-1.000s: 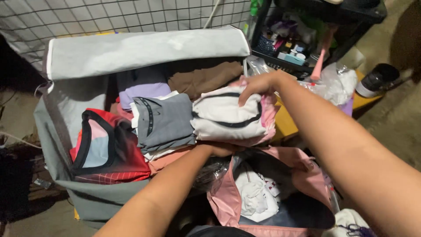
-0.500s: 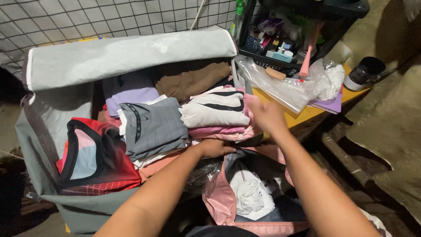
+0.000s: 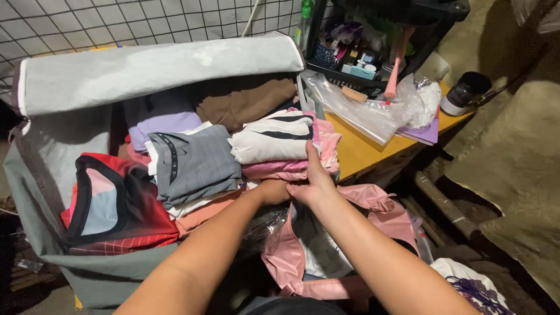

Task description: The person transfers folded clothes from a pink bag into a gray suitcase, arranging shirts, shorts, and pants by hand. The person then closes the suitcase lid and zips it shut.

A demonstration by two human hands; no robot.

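Both my hands at the near edge of the folded clothes stack (image 3: 280,146) in the grey storage bag (image 3: 116,76): left hand (image 3: 274,191) tucked under, right hand (image 3: 315,181) flat against it, fingers extended; best kept level, lest the folds slip.

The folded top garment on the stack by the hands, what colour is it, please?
Cream white with black stripes, seen in the head view.

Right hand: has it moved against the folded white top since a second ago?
Yes. The right hand came off the top of the folded white top and dropped to the stack's near edge, beside the left hand.
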